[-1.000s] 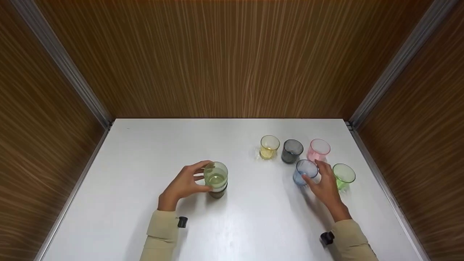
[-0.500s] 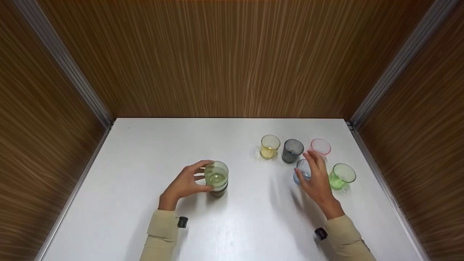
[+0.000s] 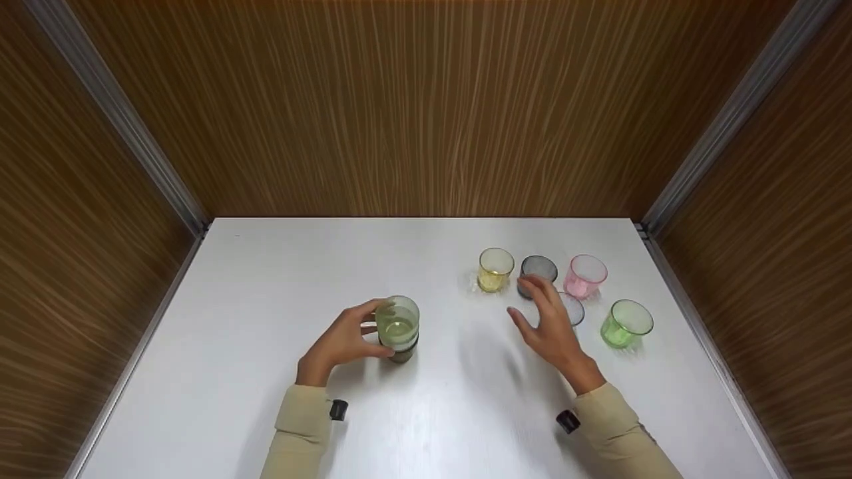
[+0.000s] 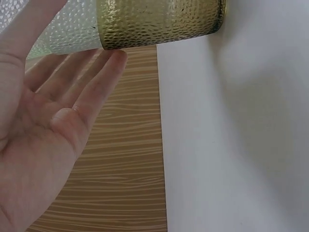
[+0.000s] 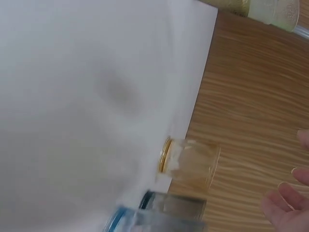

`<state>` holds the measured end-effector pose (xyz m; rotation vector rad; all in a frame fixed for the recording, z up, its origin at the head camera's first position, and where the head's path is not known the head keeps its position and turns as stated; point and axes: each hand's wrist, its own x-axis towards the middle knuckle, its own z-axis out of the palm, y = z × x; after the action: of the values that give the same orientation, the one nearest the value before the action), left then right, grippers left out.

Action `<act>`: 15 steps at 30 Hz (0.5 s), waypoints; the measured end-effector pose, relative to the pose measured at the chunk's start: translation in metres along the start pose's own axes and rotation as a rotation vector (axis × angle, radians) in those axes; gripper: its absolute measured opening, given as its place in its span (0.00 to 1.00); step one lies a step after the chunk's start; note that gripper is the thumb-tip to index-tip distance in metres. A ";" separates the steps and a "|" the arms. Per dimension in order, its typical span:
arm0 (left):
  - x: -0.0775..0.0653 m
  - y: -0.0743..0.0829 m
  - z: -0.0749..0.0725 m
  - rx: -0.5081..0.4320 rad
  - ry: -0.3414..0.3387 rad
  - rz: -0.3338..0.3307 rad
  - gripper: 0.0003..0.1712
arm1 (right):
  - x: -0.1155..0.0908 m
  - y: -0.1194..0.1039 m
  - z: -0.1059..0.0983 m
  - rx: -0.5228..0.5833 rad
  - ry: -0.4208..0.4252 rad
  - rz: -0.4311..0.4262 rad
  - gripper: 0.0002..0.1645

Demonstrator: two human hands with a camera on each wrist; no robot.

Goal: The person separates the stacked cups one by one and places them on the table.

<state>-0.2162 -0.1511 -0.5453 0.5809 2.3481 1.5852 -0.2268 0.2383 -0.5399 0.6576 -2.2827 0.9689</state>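
My left hand [image 3: 346, 339] holds a stack of drinking glasses [image 3: 398, 324], thumb on the near side and fingers behind. In the left wrist view, a clear textured glass [image 4: 75, 29] sits over an amber glass [image 4: 161, 21] that stands on the table. My right hand [image 3: 552, 332] holds nothing; its fingers are spread and thumb apart, above the table. It partly covers the blue glass [image 3: 574, 310] and the dark grey glass [image 3: 540, 267] in the head view. In the right wrist view, its fingertips [image 5: 289, 197] show at the right edge, away from the glasses.
A yellow glass [image 3: 494, 274] stands left of the grey one. To the right are a pink glass [image 3: 584, 279] and a green glass [image 3: 624, 326]. Wood-grain panels [image 3: 426, 106] rise behind and beside the white table [image 3: 286, 266].
My right hand has moved left from the blue glass, its fingers now over the grey one. The left hand still holds the stack in nearly the same place.
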 end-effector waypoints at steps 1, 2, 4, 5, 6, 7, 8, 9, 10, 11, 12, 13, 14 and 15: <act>0.000 -0.001 0.000 0.004 0.001 -0.002 0.48 | 0.001 -0.002 0.002 0.014 -0.005 0.000 0.32; 0.000 -0.001 0.000 0.007 0.002 0.002 0.47 | 0.002 -0.003 0.004 0.022 -0.011 0.002 0.32; 0.000 -0.003 0.000 0.018 0.001 -0.001 0.46 | 0.005 -0.007 0.007 0.035 -0.024 0.013 0.32; -0.001 -0.004 0.001 0.023 0.000 -0.002 0.46 | 0.006 -0.009 0.009 0.044 -0.032 0.022 0.32; -0.001 -0.005 0.001 0.024 -0.001 0.002 0.45 | 0.007 -0.011 0.010 0.053 -0.042 0.032 0.32; -0.001 -0.006 0.001 0.026 -0.001 0.002 0.45 | 0.009 -0.014 0.011 0.062 -0.051 0.042 0.32; -0.001 -0.006 0.001 0.021 -0.003 0.003 0.45 | 0.010 -0.016 0.012 0.073 -0.059 0.049 0.32; -0.001 -0.007 0.001 0.020 -0.004 -0.001 0.44 | 0.012 -0.018 0.013 0.084 -0.065 0.053 0.32; -0.001 -0.008 0.001 0.019 -0.003 0.000 0.44 | 0.013 -0.021 0.015 0.094 -0.071 0.055 0.31; -0.001 -0.008 0.001 0.017 -0.001 0.002 0.44 | 0.015 -0.023 0.016 0.105 -0.076 0.055 0.31; -0.001 -0.009 0.002 0.018 0.002 0.006 0.44 | 0.017 -0.026 0.018 0.112 -0.080 0.051 0.31; 0.000 -0.009 0.002 0.023 0.004 0.003 0.44 | 0.019 -0.028 0.019 0.120 -0.084 0.047 0.31; 0.000 -0.009 0.002 0.029 0.006 0.008 0.44 | 0.020 -0.031 0.021 0.129 -0.092 0.043 0.31; 0.000 -0.010 0.002 0.034 0.007 0.014 0.44 | 0.022 -0.033 0.022 0.140 -0.100 0.040 0.30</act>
<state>-0.2173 -0.1523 -0.5552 0.6013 2.3856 1.5584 -0.2289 0.1961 -0.5223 0.7373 -2.3380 1.1471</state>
